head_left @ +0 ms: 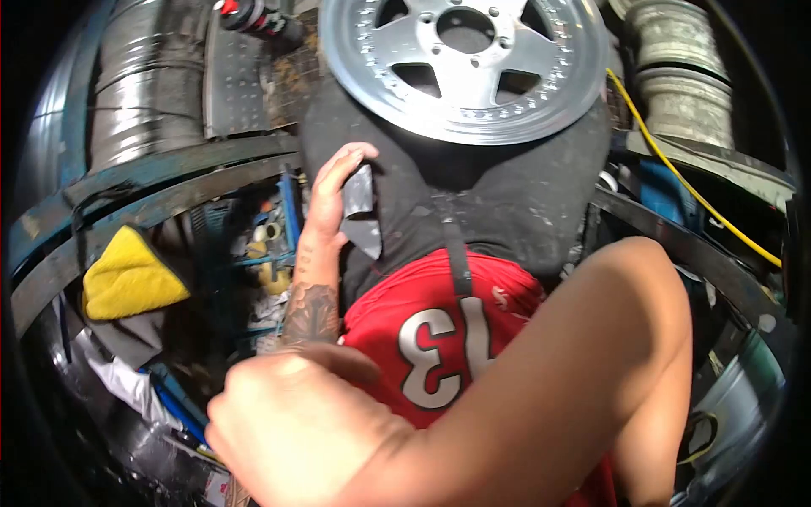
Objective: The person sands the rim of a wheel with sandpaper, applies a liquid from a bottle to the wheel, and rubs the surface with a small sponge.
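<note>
A silver alloy wheel (465, 63) lies at the top centre, against the black apron (507, 203) over my lap. Below the apron shows a red jersey (439, 338) with the number 13. My left hand (331, 190), on a tattooed forearm, is raised beside the apron's left edge, just under the wheel's rim, and pinches a small grey abrasive sheet (361, 203). My right hand (287, 422) is blurred and close to the camera at the lower left, its arm crossing the foreground from the right. Its fingers curl under, hiding the palm.
A yellow cloth (127, 275) hangs on dark curved metal bars (169, 186) at the left. Stacked bare metal rims (684, 76) stand at the upper right, and a yellow cable (684, 182) runs past them. A cluttered blue rack (270, 245) sits beside my left arm.
</note>
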Action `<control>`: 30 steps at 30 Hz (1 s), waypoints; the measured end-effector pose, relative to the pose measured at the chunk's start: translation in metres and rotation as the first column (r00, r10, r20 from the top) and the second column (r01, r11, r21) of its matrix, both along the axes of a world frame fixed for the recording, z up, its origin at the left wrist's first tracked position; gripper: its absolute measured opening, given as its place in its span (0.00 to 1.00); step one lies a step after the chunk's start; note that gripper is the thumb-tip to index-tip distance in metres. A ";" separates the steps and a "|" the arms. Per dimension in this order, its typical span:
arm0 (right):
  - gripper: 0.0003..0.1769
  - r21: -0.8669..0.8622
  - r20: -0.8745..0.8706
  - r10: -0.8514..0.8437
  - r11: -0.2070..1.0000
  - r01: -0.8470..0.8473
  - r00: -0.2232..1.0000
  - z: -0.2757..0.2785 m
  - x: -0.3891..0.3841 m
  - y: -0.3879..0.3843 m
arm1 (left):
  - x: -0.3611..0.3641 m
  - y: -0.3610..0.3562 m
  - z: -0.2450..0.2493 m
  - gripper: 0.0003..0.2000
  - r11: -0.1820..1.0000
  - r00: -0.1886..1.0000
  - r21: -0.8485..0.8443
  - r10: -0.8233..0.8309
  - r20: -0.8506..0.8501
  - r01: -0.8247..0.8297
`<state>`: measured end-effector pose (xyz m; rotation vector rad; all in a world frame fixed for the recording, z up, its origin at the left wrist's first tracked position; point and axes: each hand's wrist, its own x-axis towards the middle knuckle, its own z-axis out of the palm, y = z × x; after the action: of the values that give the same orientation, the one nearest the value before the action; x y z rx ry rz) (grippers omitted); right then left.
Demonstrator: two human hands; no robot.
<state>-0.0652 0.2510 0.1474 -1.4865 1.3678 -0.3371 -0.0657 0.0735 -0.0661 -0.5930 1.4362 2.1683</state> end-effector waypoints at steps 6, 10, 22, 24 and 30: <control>0.16 -0.062 -0.222 -0.138 0.990 0.127 0.965 0.036 -0.047 0.053 | 0.002 0.004 -0.005 0.09 0.994 0.993 -0.021 0.108 0.045 -0.108; 0.18 -0.101 -0.358 -0.538 0.835 0.541 0.763 -0.012 -0.050 0.067 | 0.000 0.013 0.003 0.09 0.905 0.910 0.110 0.399 0.115 -0.411; 0.11 0.582 0.613 -0.595 -0.106 0.806 -0.520 -0.210 0.022 0.050 | 0.008 0.047 0.011 0.24 0.930 0.930 -0.227 0.216 -0.299 -0.289; 0.12 0.658 0.606 -0.552 -0.055 0.751 -0.572 -0.208 0.017 0.053 | 0.020 0.038 0.006 0.24 0.863 0.875 -0.322 0.237 -0.421 -0.389; 0.12 0.745 0.568 -0.572 0.053 0.665 -0.591 -0.233 0.025 0.054 | 0.080 0.024 0.012 0.18 0.205 0.628 -0.979 -0.761 -0.162 -0.003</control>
<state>-0.0405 0.3052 -0.0851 0.4269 0.9483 -1.9810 0.0145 0.0973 -0.0546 0.3645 2.8524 0.7901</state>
